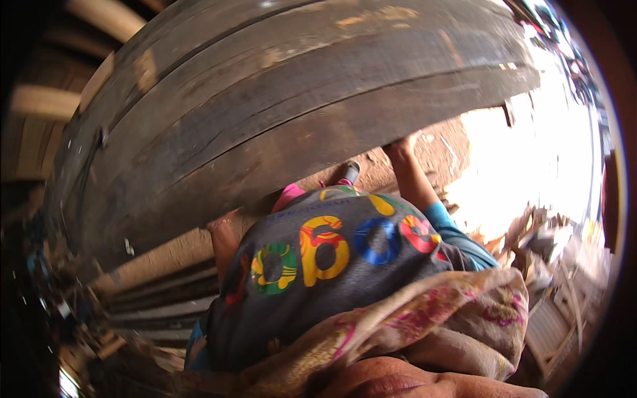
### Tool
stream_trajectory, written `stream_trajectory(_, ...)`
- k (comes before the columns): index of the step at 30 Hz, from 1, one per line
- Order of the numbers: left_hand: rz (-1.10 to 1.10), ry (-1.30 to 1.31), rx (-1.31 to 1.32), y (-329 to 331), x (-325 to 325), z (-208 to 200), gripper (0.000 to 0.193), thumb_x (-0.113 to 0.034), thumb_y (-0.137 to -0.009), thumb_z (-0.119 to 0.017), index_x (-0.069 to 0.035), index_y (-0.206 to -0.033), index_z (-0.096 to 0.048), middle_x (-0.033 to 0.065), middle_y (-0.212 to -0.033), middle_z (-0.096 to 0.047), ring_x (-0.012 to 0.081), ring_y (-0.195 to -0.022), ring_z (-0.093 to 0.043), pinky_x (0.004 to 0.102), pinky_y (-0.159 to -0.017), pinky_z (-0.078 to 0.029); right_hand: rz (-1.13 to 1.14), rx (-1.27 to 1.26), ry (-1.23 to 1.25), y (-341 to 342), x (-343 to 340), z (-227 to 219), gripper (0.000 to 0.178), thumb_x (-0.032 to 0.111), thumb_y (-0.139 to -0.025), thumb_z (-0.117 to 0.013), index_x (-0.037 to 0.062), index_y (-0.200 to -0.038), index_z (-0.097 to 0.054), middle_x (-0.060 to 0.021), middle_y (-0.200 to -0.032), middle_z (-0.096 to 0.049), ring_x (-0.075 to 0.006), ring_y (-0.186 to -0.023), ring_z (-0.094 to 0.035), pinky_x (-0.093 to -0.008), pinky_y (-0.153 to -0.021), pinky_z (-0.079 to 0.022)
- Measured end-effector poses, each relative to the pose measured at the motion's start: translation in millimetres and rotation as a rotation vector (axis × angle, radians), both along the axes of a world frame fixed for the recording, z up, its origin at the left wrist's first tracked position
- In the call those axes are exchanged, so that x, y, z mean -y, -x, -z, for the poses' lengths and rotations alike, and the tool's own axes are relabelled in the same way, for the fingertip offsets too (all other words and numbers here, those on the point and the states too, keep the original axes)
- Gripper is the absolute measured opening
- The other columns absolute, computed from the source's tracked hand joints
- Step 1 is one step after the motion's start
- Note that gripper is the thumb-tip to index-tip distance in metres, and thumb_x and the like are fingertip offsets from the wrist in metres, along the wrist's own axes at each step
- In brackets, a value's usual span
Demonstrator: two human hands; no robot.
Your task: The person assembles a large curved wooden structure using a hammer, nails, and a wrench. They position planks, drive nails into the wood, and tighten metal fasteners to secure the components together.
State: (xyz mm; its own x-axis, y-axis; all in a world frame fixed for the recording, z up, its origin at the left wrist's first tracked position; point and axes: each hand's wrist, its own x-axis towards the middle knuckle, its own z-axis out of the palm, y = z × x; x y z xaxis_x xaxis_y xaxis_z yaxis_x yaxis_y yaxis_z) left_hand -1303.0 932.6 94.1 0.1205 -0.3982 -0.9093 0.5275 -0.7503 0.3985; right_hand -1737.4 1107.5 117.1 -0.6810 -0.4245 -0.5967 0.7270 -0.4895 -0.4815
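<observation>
A large wooden workbench [285,126] of dark, worn planks fills the upper part of the view, its near edge slanting up to the right. At that edge, left of my body, is my left hand [224,222], its fingers blurred and mostly hidden by the wood. Farther right along the same edge is my right hand [402,143], against the underside of the outer plank, and its fingers are largely out of sight. Whether either hand grips the bench does not show.
Bare earth floor [441,146] shows beyond the bench's edge, with my shoe [352,171] on it. Long boards [166,308] lie at the lower left. Wood scraps [544,245] are heaped at the right. Timber beams [45,101] stand at the upper left. A dark cable [86,162] crosses the bench's left end.
</observation>
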Motion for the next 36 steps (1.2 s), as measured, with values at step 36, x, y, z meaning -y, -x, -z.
stream_trajectory(36, -0.359, 0.070, 0.377, -379.4, 79.9, -118.2, 0.061, -0.043, -0.095, -0.041, -0.010, -0.144, -0.025, 0.0169, -0.143, -0.029, 0.0311, -0.124, -0.038, 0.0431, -0.098, -0.036, -1.618, -1.544, -0.625, -275.1, 185.6, -182.3, 0.033, 0.031, -0.079, -0.070, 0.0029, -0.094, -0.061, -0.0128, -0.090, -0.064, -0.0236, -0.075, -0.062, -0.0334, -0.065, -0.049)
